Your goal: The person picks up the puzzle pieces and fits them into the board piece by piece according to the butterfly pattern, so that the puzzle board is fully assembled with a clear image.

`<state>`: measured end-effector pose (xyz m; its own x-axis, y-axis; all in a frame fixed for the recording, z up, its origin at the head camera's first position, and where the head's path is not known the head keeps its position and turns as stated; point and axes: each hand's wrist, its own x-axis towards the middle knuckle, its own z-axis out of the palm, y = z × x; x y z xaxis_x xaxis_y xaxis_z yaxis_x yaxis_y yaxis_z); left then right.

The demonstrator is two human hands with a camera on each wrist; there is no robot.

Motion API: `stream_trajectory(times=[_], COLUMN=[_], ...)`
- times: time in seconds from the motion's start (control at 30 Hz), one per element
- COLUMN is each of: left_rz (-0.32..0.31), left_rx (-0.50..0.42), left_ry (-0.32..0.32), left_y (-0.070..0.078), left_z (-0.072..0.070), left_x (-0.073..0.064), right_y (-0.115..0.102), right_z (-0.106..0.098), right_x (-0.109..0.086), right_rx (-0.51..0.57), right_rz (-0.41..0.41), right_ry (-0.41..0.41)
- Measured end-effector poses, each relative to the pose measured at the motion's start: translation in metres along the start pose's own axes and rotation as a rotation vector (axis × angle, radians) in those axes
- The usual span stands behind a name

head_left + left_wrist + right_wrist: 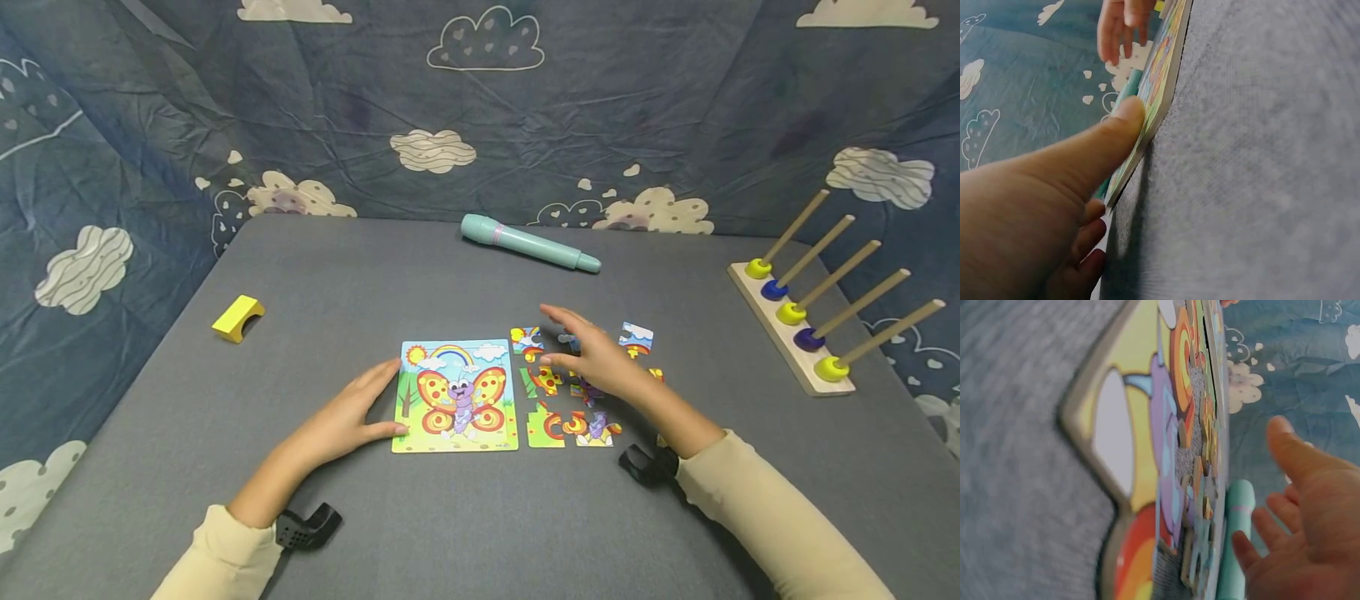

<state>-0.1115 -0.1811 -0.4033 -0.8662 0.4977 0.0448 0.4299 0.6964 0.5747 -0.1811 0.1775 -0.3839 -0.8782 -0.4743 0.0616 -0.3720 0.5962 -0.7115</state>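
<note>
A square butterfly picture board [462, 442] lies flat on the table. My left hand [337, 425] rests at its left side, the thumb on the lower left edge and the fingers by the upper left edge. In the left wrist view, the thumb [1110, 137] touches the board's rim. To the board's right lie several loose jigsaw pieces [546, 429] in rough rows, with parts of the same butterfly picture. Over them hovers my right hand [600, 358], thumb and fingers spread with nothing between them; it hides some pieces. A butterfly piece [1113, 431] looms close in the right wrist view.
Behind the pieces lies a teal toy microphone [532, 243]. A yellow arch block [238, 318] sits at the left. On the right stands a wooden peg stand [795, 333] with yellow and blue rings. A cloud-print cloth [337, 108] hangs behind the grey table [450, 525].
</note>
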Motion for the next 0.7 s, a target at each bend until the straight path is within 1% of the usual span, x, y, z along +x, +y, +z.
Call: stream_trajectory(times=[0.13, 0.3, 0.4, 0.57, 0.7], left_rz=[0.016, 0.034, 0.038, 0.032, 0.031], left_rx=[0.006, 0.011, 0.017, 0.015, 0.016], left_ry=[-0.001, 0.000, -0.007, -0.016, -0.022], left_y=[-0.002, -0.003, -0.004, -0.003, -0.003], left_z=[0.002, 0.003, 0.003, 0.002, 0.002], left_x=[0.000, 0.000, 0.000, 0.000, 0.000], right_y=[0.007, 0.013, 0.015, 0.016, 0.013], right_z=[0.003, 0.007, 0.008, 0.012, 0.013], right_x=[0.003, 0.009, 0.011, 0.013, 0.012], right_rx=[-0.016, -0.040, -0.076, -0.136, -0.181], right_rz=[0.033, 0.031, 0.016, -0.032, -0.046], right_ry=[-0.040, -0.059, -0.067, -0.040, -0.016])
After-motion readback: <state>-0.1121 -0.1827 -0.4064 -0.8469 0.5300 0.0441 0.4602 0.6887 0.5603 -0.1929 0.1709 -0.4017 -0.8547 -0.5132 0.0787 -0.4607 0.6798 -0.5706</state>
